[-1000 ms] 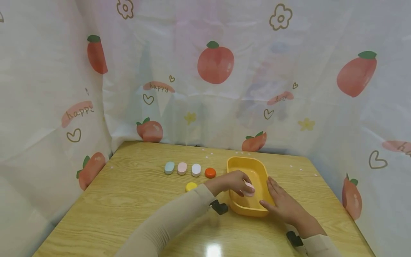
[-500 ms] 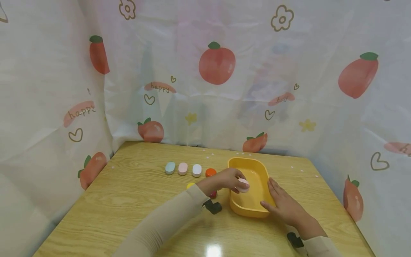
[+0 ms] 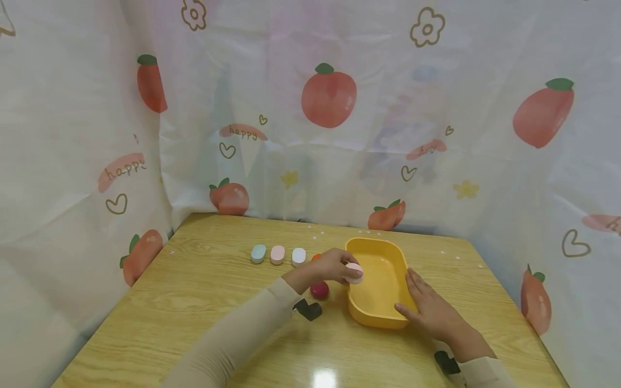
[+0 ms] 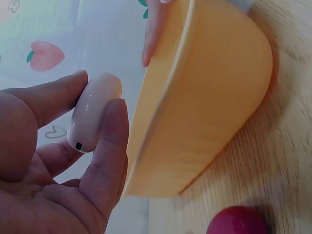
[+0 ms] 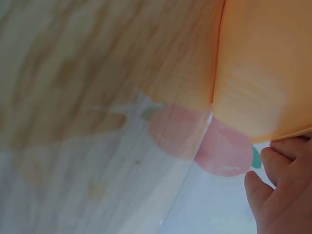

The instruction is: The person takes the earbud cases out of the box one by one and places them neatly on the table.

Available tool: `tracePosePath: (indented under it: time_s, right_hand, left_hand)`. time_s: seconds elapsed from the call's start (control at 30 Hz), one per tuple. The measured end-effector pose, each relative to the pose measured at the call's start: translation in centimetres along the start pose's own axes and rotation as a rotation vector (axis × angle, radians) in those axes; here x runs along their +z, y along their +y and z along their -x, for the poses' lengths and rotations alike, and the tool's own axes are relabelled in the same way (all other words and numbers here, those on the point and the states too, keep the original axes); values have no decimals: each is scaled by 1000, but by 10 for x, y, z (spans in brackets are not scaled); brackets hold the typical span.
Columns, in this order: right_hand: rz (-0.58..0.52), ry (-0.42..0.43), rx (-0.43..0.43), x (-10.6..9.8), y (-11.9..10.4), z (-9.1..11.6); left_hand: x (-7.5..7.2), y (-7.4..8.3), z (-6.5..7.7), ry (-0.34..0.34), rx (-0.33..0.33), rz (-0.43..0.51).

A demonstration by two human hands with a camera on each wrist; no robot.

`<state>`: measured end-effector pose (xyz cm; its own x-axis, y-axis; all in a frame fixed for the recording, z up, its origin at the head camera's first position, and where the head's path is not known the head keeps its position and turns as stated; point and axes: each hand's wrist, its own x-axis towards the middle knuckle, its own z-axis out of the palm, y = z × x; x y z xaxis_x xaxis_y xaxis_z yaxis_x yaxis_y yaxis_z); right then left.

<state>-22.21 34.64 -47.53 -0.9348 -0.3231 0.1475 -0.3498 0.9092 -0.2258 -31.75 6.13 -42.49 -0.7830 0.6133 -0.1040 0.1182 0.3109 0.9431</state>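
Note:
My left hand point(image 3: 335, 265) pinches a small pale pink rounded object point(image 4: 92, 112) between thumb and fingertips. It is glossy and bears a tiny black square; its exact kind is not clear. In the head view it is held over the left rim of a yellow plastic basin point(image 3: 377, 320). My right hand point(image 3: 432, 312) rests against the basin's right side, with straight fingers along the wall and the thumb at the near corner. A dark red round object point(image 3: 319, 290) lies on the table just left of the basin, below my left hand.
A pale green piece point(image 3: 259, 254), a pink piece point(image 3: 277, 255) and a white piece point(image 3: 298, 256) stand in a row left of the basin. An orange-red piece point(image 3: 317, 256) is mostly hidden behind my left hand. Printed cloth point(image 3: 315, 161) hangs around the wooden table point(image 3: 194, 280).
My left hand has moved left with the pale pink object, from inside the basin to its left rim. The dark red object has come into sight. My right hand has stayed in place.

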Motion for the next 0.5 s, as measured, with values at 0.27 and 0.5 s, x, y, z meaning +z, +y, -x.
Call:
tracePosePath:
  time_s: [0.27,0.5]
  right_hand:
    - [-2,-4,0,-2,-1,0]
    - [-6,-5,-2,-3,-2,1]
  left_hand:
    - [-17,-12,8,4,28,77]
    - [-31,-19,17,30,13,79]
